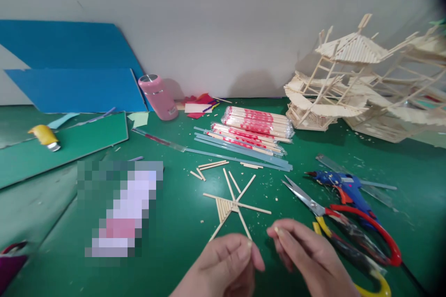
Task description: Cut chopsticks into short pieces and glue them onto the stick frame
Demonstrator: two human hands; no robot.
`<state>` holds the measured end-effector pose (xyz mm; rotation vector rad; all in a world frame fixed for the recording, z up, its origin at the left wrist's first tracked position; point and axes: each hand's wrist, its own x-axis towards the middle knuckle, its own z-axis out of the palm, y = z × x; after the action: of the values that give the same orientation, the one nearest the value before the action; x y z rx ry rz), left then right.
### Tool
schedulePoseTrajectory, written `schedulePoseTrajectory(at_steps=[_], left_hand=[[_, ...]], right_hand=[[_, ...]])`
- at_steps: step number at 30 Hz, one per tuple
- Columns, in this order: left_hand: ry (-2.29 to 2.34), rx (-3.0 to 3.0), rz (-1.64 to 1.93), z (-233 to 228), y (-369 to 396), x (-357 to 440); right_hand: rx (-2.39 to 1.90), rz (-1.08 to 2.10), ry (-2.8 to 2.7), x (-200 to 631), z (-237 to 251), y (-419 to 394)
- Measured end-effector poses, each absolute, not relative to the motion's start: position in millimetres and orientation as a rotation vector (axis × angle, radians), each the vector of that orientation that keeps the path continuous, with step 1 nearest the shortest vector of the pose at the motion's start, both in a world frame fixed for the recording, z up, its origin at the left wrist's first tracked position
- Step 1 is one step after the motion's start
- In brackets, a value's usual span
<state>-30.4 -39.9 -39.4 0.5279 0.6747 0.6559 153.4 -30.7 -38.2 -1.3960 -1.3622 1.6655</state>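
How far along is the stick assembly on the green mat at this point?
Done: crossed sticks form a star frame, with one wedge filled by short slats. In hand: the left hand and right hand hover just below it, fingertips pinched; whether they hold a piece is unclear. Left: the other wedges are bare; cut sticks and packed chopsticks lie unused.

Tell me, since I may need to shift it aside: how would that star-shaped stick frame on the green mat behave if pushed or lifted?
The stick frame is probably very light, being only thin wooden sticks. It looks fragile: the long spokes cross at one small centre, so a push on one end may twist or snap a joint. It lies flat on the green mat, so it should slide, not roll.
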Motion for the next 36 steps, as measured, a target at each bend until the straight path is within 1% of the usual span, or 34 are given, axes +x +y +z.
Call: schedulePoseTrajectory(at_steps=[3,9,11,14,16,21,25,28,30,33,36], left_hand=[[0.682,0.409,0.779,-44.3,-32.2,-22.7],[0.712,0.397,0.763,-42.7,-31.7,-20.3],[0.747,0.428,0.774,-44.4,-29.9,-19.7],[0.853,0.559,0.767,-48.9,-26.5,-19.1],[0.935,0.684,0.758,-51.6,-24.7,-20.0],[0.975,0.899,0.792,-52.8,-22.4,-23.4],[0.994,0.937,0.796,-51.5,-22.3,-24.4],[0.981,0.905,0.814,-52.6,-22.7,-26.3],[0.974,0.872,0.837,-54.2,-22.8,-28.1],[0.985,0.862,0.843,-56.2,-22.1,-30.0],[1.016,0.871,0.829,-55.7,-19.5,-29.9]], right_hand=[[-1.491,1.426,-1.303,141.8,-48.3,-22.0],[-1.454,1.246,-1.506,140.2,-52.2,-22.2],[-1.488,1.071,-1.675,143.2,-52.1,-18.9],[-1.562,0.692,-1.969,148.5,-54.8,-8.3],[-1.578,0.541,-2.080,151.6,-59.8,0.6],[-1.614,0.418,-2.165,152.1,-74.5,15.0],[-1.651,0.353,-2.162,160.4,-69.8,9.8],[-1.723,0.296,-2.085,187.6,-61.5,-5.8],[-1.867,0.229,-1.966,214.7,-61.3,-21.0],[-2.032,0.242,-1.926,254.7,-72.0,-44.3],[-2.072,0.134,-2.036,276.8,-85.7,-57.3]])
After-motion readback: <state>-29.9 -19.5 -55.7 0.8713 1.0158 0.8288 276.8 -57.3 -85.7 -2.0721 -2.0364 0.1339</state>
